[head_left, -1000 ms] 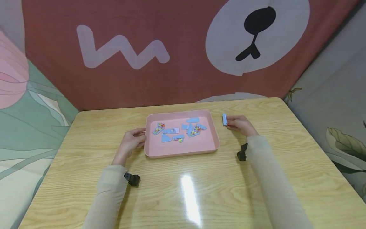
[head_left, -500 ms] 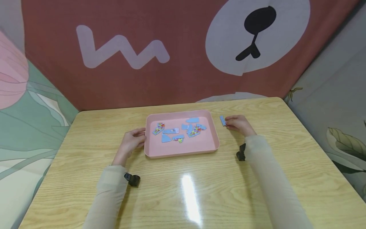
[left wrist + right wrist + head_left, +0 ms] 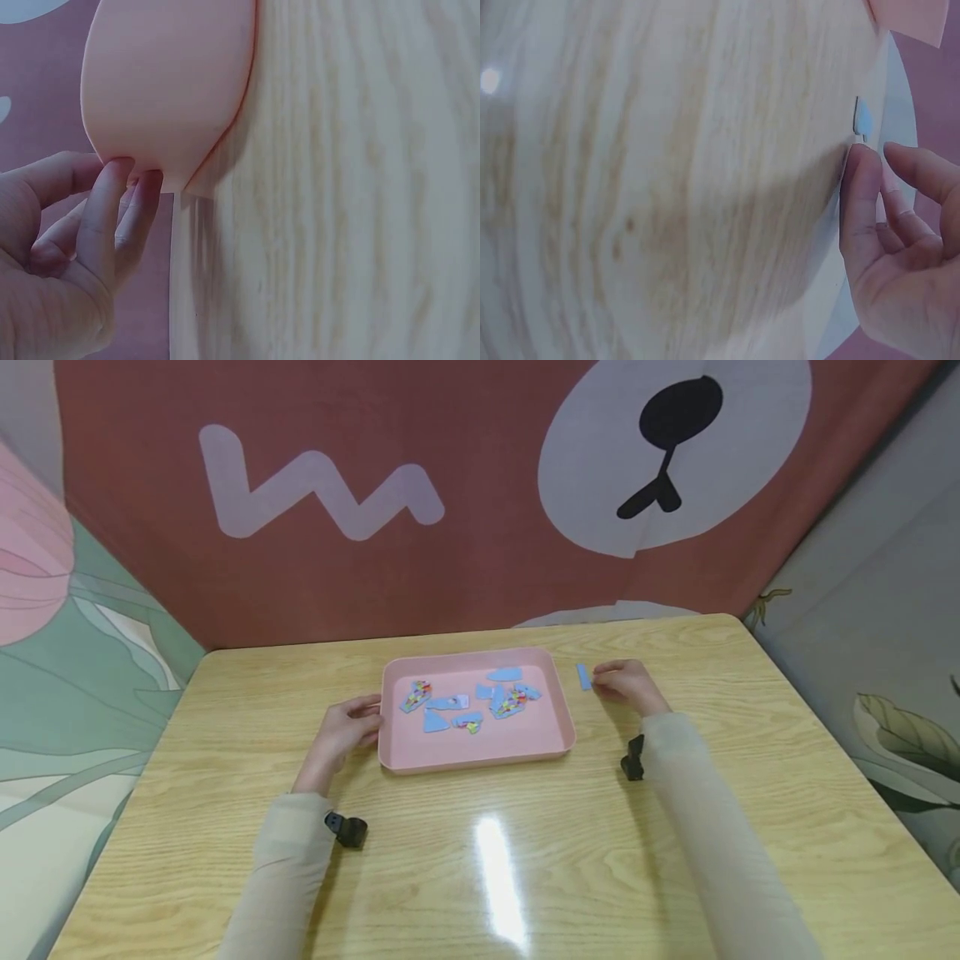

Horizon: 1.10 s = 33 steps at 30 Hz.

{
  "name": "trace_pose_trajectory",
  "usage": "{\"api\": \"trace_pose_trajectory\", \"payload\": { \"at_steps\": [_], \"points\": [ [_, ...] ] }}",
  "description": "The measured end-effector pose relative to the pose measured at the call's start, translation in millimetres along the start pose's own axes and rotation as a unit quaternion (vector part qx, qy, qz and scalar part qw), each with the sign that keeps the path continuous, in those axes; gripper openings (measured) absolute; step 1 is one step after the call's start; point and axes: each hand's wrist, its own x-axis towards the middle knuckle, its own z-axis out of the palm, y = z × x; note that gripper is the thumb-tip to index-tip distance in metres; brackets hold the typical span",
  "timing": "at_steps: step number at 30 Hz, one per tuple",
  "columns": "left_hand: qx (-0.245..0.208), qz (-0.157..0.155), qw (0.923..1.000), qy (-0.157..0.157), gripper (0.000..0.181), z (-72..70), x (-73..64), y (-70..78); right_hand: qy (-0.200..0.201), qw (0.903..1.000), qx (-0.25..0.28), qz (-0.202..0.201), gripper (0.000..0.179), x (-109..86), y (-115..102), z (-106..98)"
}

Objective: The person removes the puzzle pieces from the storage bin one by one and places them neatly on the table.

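My right hand [image 3: 632, 683] has loosely parted fingers holding nothing, just beside the blue strip [image 3: 583, 677] lying on the table [image 3: 420, 843], right of the pink tray [image 3: 525, 737]. My left hand [image 3: 345, 729] touches the tray's left side, can't tell if it's pinching. A clumsy nudge could probably skid the strip; shoving the tray might jumble the loose scraps [image 3: 447, 702]. Tray's rim is near, but there's open table towards me.

no legible text, labels, brands, numbers or signs
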Motion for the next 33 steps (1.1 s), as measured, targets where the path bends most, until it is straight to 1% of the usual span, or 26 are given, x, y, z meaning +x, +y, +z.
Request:
{"api": "trace_pose_trajectory", "payload": {
  "at_steps": [3, 6, 9, 11, 13, 16, 22, 29, 31, 33],
  "points": [
    [-0.01, 0.001, 0.9999, -0.005, 0.05, -0.1, 0.3, 1.1, 0.001, 0.9999, -0.015, -0.003, 0.046, -0.5, -2, -3],
    [-0.016, -0.005, 0.9998, -0.006, 0.051, -0.5, 0.4, 2.2, -0.002, 0.9999, -0.008, -0.008, 0.047, -1.2, -9, -3],
    [-0.015, -0.01, 0.9998, -0.003, 0.051, -0.6, -0.3, 3.1, -0.005, 0.9998, -0.011, -0.016, 0.048, -2.9, -21, 2],
    [-0.014, -0.012, 0.9998, -0.001, 0.05, -0.6, -0.8, 3.7, -0.01, 0.9994, -0.015, -0.029, 0.047, -4.2, -30, 9],
    [-0.014, -0.01, 0.9999, -0.001, 0.05, -0.6, -1.1, 4.0, -0.014, 0.9987, -0.026, -0.043, 0.045, -4.6, -39, 18],
    [-0.02, -0.006, 0.9998, -0.001, 0.05, -0.6, -1.2, 4.1, -0.027, 0.9976, -0.027, -0.058, 0.043, -5.2, -50, 35],
    [-0.031, 0.0, 0.9995, 0.0, 0.05, 0.0, 0.0, 3.9, -0.062, 0.9952, -0.036, -0.065, 0.04, -10.3, -67, 73],
    [-0.032, 0.005, 0.9995, 0.002, 0.051, 0.1, -0.7, 4.0, -0.093, 0.9864, -0.079, -0.11, 0.036, -13.7, -70, 109],
    [-0.033, 0.002, 0.9995, 0.0, 0.051, 0.3, -1.1, 4.3, -0.101, 0.9844, -0.092, -0.111, 0.035, -14.5, -69, 117],
    [-0.036, -0.001, 0.9994, -0.001, 0.05, 0.2, -1.3, 4.5, -0.114, 0.983, -0.1, -0.103, 0.034, -15.3, -67, 124]
  ]
}}
